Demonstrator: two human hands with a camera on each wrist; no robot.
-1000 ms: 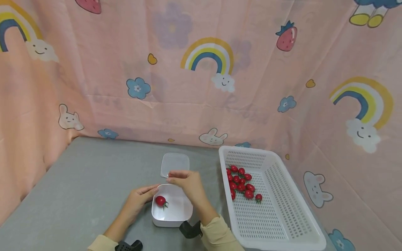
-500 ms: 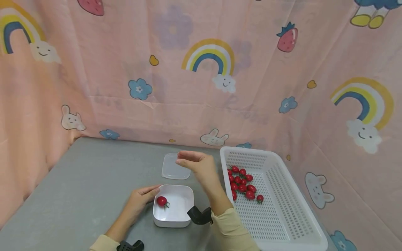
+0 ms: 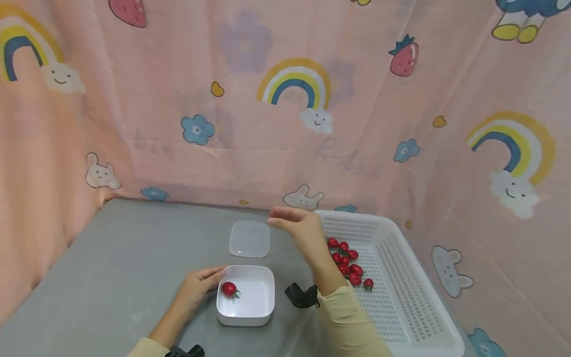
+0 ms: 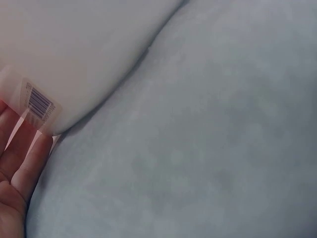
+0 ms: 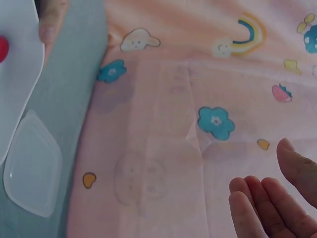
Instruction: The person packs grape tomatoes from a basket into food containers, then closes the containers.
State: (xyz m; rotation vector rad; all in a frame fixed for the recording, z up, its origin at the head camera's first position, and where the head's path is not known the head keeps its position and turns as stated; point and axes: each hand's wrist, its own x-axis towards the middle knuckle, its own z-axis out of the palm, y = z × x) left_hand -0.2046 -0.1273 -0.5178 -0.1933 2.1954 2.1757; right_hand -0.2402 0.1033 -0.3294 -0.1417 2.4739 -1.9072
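My left hand [image 3: 200, 283] rests at the back left corner of a white square box [image 3: 252, 320]. In the left wrist view, its straight fingers [image 4: 30, 163] touch the outer wall by a barcode label [image 4: 40, 105]; the thumb lies at the rim in the right wrist view. Inside the box, at its left, sits one cherry tomato [image 3: 229, 289] with a green stem. My right hand [image 3: 300, 229] is raised between the clear lid [image 3: 250, 239] and the white basket [image 3: 417, 277], thumb apart from the fingers, holding nothing. Several more cherry tomatoes [image 3: 352, 255] lie in the basket, some hidden behind my right forearm.
The lid lies flat on the grey table [image 3: 120, 277] behind the box. The perforated basket fills the table's right side. A pink printed curtain [image 3: 250, 163] hangs along the back and both sides.
My right hand has moved from above the box up and right, past the lid, to the basket's left edge. The left hand stays at the box, and the tomato inside lies as before.
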